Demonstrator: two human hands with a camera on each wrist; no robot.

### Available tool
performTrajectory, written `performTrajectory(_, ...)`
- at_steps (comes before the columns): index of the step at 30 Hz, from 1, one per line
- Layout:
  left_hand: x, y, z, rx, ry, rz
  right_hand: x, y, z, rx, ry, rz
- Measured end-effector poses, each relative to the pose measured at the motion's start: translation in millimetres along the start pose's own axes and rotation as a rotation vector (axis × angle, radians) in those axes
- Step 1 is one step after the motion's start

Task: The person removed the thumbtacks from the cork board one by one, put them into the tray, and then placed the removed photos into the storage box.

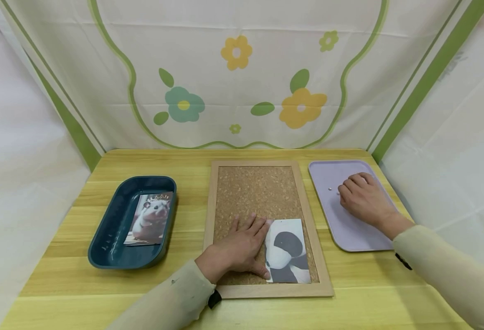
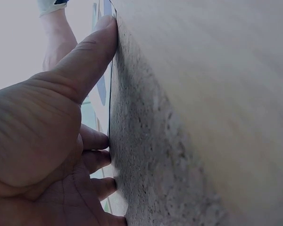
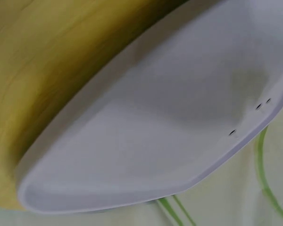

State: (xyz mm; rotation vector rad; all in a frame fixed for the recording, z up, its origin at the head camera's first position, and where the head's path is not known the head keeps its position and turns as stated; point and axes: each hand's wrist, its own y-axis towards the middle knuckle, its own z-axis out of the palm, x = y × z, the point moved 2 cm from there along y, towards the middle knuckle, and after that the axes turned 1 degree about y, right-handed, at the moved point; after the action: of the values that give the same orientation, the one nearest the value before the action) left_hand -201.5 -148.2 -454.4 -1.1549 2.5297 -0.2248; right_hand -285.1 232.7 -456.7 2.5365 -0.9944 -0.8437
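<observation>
A picture card of a panda [image 1: 285, 252] lies on the lower right of the wood-framed corkboard [image 1: 258, 192]. My left hand [image 1: 239, 250] rests on the cork with its fingers spread, thumb and fingertips at the card's left edge. In the left wrist view, the thumb [image 2: 92, 59] and fingertips press along the board's surface. Over the lilac tray [image 1: 328, 220] is my right hand [image 1: 361, 197], fingers bent downward. Small tacks [image 3: 232, 133] lie in the tray near those fingers. The fingertips are hidden in the head view, so I cannot tell whether they pinch a tack.
To the left, a dark teal bin [image 1: 114, 243] holds a picture card of a crowned mouse-like animal [image 1: 150, 219]. Everything stands on a wood-grain table [image 1: 192, 192]. A white curtain [image 1: 208, 55] with flowers hangs behind, and more pale cloth hangs at both sides.
</observation>
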Motion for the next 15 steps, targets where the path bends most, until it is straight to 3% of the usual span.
performTrajectory(5, -0.1, -0.1, 0.2, -0.005, 0.007, 0.002, -12.3, -13.6, 5.0, 0.073, 0.018, 0.033)
performTrajectory(15, 0.3, 0.7, 0.6, -0.005, 0.006, 0.002, -16.3, -21.8, 12.7, 0.111, -0.003, 0.048)
